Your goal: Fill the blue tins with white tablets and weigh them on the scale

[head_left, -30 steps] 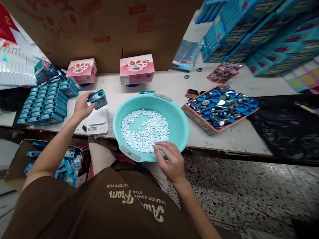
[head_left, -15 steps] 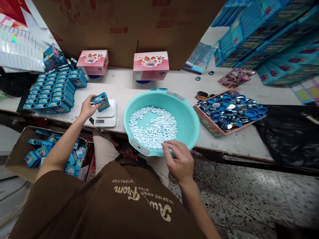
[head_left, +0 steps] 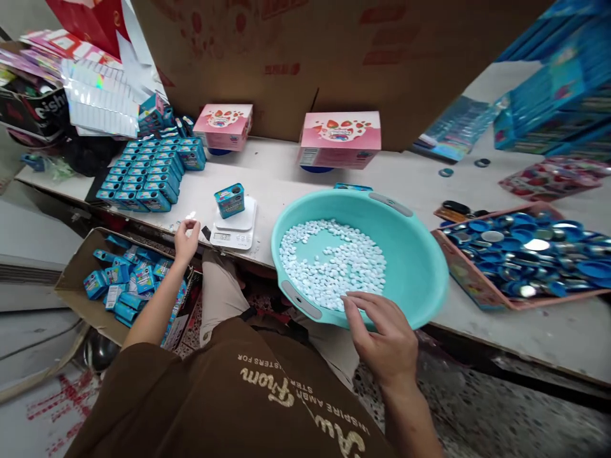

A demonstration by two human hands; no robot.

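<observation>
A small blue printed tin [head_left: 230, 201] stands upright on the white digital scale [head_left: 235, 222], whose display is lit. My left hand [head_left: 188, 240] is just left of the scale near the table's edge, loosely open and apart from the tin. A turquoise basin [head_left: 415, 254] holds many small pale candies [head_left: 329, 273] spread over its floor. Over the basin's near rim is my right hand [head_left: 384, 334], thumb and fingertips drawn together beside the candies. Whatever those fingers may hold is hidden.
Rows of blue tins [head_left: 143, 175] stand at the left. An open carton [head_left: 79, 286] of similar tins sits below the table edge. Two pink boxes [head_left: 340, 140] stand behind. A tray [head_left: 501, 296] of blue and silver lids lies right; stacked blue packaging [head_left: 539, 121] is beyond.
My left hand has let go of the blue tin on the scale and drawn back toward the table edge. My right hand stays at the basin's rim. The view has shifted left.
</observation>
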